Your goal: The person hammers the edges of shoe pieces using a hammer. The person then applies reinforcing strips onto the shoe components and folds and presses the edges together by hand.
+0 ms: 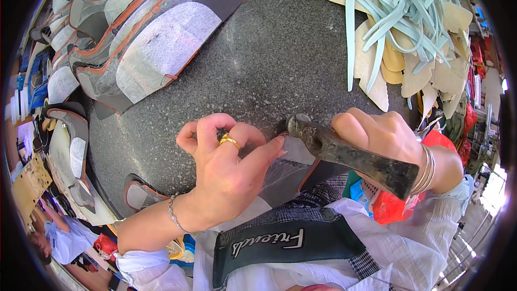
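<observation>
My right hand [385, 137] is wrapped round a hammer [361, 161] with a dark, worn metal head. The rounded end of the head sits low over the edge of a dark shoe upper piece [285, 180] with a pale backing and an orange-red trim line. Beside the hammer's tip, thumb and index finger of my left hand [226, 170] pinch that piece's far edge. The piece lies on the near part of a speckled dark stone slab [269, 70], partly hidden under my left hand and wrist. Whether the hammer touches it, I cannot tell.
Overlapping shoe upper pieces [167, 43] with white backing cover the far left. More pieces lie at the near left [142, 195] and left edge [78, 153]. Pale blue strips [398, 16] rest on beige cut pieces [371, 70] at far right. A person [70, 237] is at lower left.
</observation>
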`<state>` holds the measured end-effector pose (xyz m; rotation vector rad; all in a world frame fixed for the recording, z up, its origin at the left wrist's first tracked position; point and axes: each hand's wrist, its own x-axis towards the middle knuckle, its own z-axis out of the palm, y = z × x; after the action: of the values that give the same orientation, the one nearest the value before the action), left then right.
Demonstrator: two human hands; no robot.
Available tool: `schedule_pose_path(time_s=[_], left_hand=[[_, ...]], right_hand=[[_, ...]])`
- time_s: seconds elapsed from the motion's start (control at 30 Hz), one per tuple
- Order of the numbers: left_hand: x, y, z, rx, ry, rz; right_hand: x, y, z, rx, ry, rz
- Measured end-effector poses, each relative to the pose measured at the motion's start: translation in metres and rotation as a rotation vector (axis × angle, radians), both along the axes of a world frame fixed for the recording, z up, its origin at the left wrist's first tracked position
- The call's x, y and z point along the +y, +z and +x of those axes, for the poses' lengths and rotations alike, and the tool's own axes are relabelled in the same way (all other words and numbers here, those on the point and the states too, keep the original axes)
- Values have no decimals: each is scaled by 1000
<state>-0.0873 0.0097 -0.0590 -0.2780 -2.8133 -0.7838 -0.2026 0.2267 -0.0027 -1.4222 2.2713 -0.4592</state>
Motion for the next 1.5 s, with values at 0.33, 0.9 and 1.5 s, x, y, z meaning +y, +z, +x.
schedule_pose_path(time_s=[0.33, 0.9, 1.5], left_hand=[[1, 1, 2, 37, -28, -40], [-1, -1, 9, 101, -56, -105], [0, 4, 19, 49, -62, -186]], right_hand=[[-14, 7, -10, -1, 99, 76], [-21, 4, -6, 83, 89, 42], [-27, 1, -4, 167, 174, 3]])
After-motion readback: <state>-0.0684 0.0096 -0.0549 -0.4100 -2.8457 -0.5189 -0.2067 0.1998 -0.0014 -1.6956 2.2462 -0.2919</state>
